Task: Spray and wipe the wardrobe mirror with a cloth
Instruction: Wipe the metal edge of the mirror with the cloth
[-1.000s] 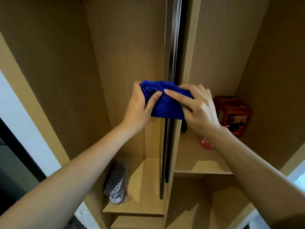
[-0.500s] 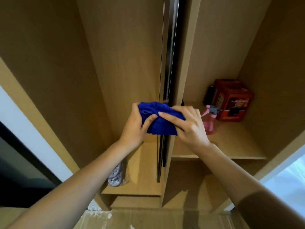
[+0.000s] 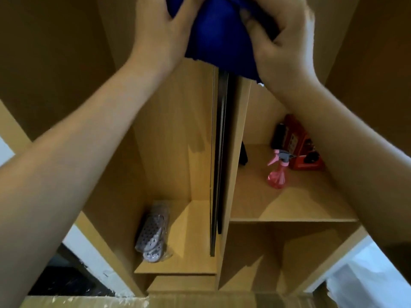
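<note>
Both hands hold a blue cloth (image 3: 219, 38) at the top of the view. My left hand (image 3: 160, 30) grips its left side and my right hand (image 3: 282, 38) its right side. The cloth is folded around the thin dark edge of the wardrobe mirror (image 3: 219, 156), which runs edge-on down the middle of the wardrobe. The cloth's upper part is cut off by the frame. A pink spray bottle (image 3: 278, 172) with a grey trigger stands upright on the right shelf, apart from both hands.
A red box (image 3: 299, 143) stands behind the spray bottle on the wooden shelf (image 3: 289, 210). Bagged grey slippers (image 3: 153, 232) lie on the lower left shelf. A vertical wooden partition (image 3: 235, 152) stands right beside the mirror edge. Cardboard covers the floor at the bottom.
The view has tilted down, so hands and cloth now sit at the frame's top. The hands' grip on the cloth is unchanged. The spray bottle and lower shelves are now fully in view.
</note>
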{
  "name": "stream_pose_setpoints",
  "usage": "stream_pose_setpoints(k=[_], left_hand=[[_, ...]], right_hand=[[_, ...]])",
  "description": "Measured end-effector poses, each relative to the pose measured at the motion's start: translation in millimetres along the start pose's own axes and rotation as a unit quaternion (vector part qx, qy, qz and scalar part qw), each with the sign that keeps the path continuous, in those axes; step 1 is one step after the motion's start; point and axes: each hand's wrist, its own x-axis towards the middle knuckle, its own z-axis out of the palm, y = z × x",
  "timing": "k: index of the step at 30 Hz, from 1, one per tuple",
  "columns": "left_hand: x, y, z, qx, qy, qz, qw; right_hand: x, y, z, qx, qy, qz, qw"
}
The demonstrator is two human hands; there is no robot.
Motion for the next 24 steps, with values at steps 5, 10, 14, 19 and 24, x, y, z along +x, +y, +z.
stream_pose_setpoints(k=[5,10,14,19,24], left_hand=[[-49.7,-27.7,19.1,-0.022,-0.011,-0.029,0.999],[-119.9,-55.4,37.4,-0.044,-0.054,-0.115,0.991],[-158.3,-68.8,46.1,-0.044,-0.078,-0.143,0.986],[-197.1,-82.5,55.2,-0.029,-0.098,-0.175,0.979],[-236.9,-98.2,64.3,-0.02,-0.134,-0.236,0.962]], right_hand=[[-64.6,0.6,7.5,-0.016,-0.061,-0.014,0.998],[-140.1,4.3,16.7,-0.004,-0.137,0.018,0.99],[-180.9,8.1,22.0,-0.005,-0.17,0.018,0.985],[-221.3,8.4,25.9,0.007,-0.2,0.038,0.979],[-260.9,10.0,29.3,0.011,-0.255,0.058,0.965]])
